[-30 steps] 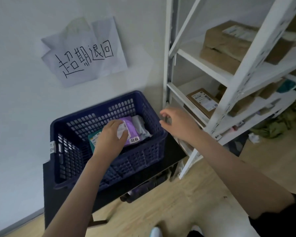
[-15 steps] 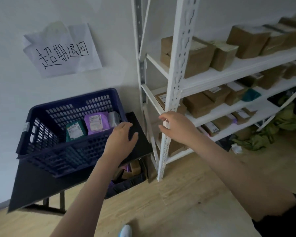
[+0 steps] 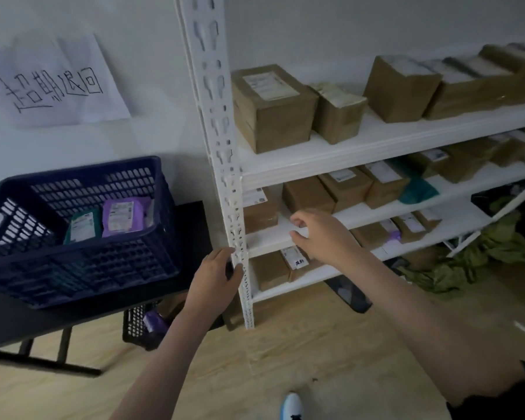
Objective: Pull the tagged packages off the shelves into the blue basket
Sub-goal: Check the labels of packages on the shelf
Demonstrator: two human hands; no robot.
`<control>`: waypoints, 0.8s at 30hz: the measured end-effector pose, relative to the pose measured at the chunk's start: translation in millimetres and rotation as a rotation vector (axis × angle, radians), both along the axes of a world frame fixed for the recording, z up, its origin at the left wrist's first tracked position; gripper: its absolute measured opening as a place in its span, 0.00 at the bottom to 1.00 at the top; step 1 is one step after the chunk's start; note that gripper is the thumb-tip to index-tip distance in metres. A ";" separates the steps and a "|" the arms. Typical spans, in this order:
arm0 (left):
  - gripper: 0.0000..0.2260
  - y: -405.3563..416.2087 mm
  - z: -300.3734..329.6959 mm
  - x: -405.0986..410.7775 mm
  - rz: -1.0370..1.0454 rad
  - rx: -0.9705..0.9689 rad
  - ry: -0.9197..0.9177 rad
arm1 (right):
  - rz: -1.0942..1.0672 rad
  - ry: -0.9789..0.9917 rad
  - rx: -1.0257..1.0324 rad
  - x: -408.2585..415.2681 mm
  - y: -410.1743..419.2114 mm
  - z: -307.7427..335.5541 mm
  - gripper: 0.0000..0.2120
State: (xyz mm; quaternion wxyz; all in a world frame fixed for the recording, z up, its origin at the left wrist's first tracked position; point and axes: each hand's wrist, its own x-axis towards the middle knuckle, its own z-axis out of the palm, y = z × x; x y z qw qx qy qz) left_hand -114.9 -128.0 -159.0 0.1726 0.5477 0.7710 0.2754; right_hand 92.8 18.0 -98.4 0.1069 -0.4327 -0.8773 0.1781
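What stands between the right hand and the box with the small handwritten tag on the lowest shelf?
Only the shelf board above: the right hand hovers in front of its edge, and the tagged box sits just below. The path down to the box looks free.

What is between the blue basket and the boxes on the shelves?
In the head view, the white shelf post stands between the basket and the boxes. The left hand touches it low down.

— Looks like a parcel depot or stockroom?
— Yes: white slotted steel shelving [image 3: 225, 165] on the right, stacked with labelled cardboard boxes [image 3: 272, 109]; handwritten paper sign [image 3: 53, 86] taped on the far left wall, above a blue basket [image 3: 73, 256] holding bagged parcels.
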 end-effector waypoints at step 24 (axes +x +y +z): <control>0.26 141.5 -40.1 110.4 0.408 -0.254 0.044 | 0.344 -0.023 -0.191 61.1 159.1 -71.6 0.19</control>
